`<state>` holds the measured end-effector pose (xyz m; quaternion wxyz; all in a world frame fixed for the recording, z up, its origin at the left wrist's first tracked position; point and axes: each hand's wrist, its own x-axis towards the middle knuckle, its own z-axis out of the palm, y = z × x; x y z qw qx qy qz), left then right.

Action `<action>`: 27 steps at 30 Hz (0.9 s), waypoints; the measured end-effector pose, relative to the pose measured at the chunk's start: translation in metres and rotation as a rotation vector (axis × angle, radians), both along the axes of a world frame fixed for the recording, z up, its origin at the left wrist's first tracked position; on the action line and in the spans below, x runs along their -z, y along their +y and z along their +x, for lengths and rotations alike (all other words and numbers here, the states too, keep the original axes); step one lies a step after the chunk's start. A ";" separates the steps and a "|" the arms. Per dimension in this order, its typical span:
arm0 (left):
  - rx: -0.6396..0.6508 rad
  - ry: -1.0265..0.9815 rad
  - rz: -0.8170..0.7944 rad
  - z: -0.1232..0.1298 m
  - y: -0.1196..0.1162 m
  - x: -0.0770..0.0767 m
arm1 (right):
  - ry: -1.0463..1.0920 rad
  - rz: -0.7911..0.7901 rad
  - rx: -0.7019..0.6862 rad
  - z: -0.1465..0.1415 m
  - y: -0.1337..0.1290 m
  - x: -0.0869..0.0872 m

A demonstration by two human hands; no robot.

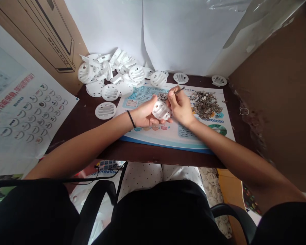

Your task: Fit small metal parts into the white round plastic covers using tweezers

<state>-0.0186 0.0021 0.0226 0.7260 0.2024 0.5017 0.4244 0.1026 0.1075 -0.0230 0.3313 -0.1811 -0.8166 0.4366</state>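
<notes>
On my feed a dark worktop (142, 153) carries a printed sheet (173, 141), with a pile of white plastic parts (111, 69) by its back left corner and a heap of small metal pieces (206, 104) on its right. I see the left hand (145, 114), half curled, cupping a round white piece (161, 110) above the sheet; the right hand (180, 107), fingers drawn together, pinches a thin rod (179, 90) beside it.

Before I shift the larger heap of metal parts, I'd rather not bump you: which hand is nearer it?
The right hand: it is just left of the larger heap; the left hand is farther left, holding a white disc.
</notes>
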 end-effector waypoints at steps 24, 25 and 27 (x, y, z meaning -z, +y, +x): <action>-0.065 0.291 0.062 0.006 -0.006 -0.012 | 0.024 0.129 0.111 0.002 -0.002 0.000; -0.065 0.287 0.059 0.005 -0.006 -0.011 | 0.015 0.124 0.105 0.003 -0.003 0.000; -0.066 0.279 0.054 0.004 -0.006 -0.010 | -0.002 0.119 0.096 0.003 -0.003 0.000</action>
